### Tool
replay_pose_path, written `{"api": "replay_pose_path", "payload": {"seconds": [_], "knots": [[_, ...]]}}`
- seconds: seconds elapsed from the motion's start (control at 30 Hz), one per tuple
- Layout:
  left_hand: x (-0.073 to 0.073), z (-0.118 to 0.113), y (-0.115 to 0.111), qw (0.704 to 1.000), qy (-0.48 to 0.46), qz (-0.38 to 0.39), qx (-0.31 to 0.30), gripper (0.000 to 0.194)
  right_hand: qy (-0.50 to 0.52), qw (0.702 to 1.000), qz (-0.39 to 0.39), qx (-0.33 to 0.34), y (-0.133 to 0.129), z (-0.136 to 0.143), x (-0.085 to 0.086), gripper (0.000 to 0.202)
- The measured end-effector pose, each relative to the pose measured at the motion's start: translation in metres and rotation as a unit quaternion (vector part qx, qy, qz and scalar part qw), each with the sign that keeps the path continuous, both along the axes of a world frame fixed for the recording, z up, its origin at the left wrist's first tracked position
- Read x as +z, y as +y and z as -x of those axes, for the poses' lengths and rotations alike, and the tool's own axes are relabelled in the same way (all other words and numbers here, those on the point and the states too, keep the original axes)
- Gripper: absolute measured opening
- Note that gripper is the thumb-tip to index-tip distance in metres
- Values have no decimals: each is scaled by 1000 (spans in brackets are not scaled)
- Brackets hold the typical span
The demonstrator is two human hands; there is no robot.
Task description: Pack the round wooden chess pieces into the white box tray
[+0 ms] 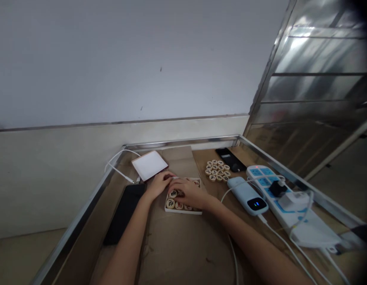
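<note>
A shallow white box (183, 212) sits on the cardboard in front of me, with round wooden Chinese chess pieces (170, 203) in it, some marked in black and some in red. My left hand (160, 184) is closed at the box's far left corner; its fingertips are partly hidden by the other hand. Over the box, my right hand (192, 193) is bent with thumb and fingers around a black-marked piece (173, 194) at the left side. That hand covers much of the box's inside.
More chess pieces (217, 171) stand grouped at right. Around them are a black phone (231, 159), a blue power bank (247, 196) and a power strip (290, 209) with cables. A white lid-like box (150, 165) and a dark tablet (125, 213) lie left. Metal rails (183, 141) edge the table.
</note>
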State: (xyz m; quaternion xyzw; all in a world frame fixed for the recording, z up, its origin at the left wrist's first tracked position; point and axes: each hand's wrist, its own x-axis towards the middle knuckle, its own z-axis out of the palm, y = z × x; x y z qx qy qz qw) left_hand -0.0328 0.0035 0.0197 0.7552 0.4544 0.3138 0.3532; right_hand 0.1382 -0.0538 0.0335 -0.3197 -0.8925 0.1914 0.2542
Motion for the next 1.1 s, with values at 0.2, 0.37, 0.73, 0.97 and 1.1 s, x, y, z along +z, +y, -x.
{"api": "replay_pose_path", "payload": {"seconds": [0.2, 0.37, 0.73, 0.97, 1.1], "knots": [[-2, 2, 3, 1000, 7, 2, 5, 24, 79, 993, 47, -80, 17, -32, 9, 17], [1, 2, 2, 1000, 9, 6, 8, 24, 9, 998, 19, -65, 20, -34, 0, 21], [6, 0, -1, 1000, 9, 28, 8, 27, 94, 969, -42, -225, 34, -51, 3, 25], [5, 1, -1, 999, 5, 34, 11, 27, -48, 949, 31, -309, 42, -77, -4, 18], [5, 1, -2, 999, 3, 32, 10, 25, -124, 937, 27, -325, 40, -80, -4, 19]]}}
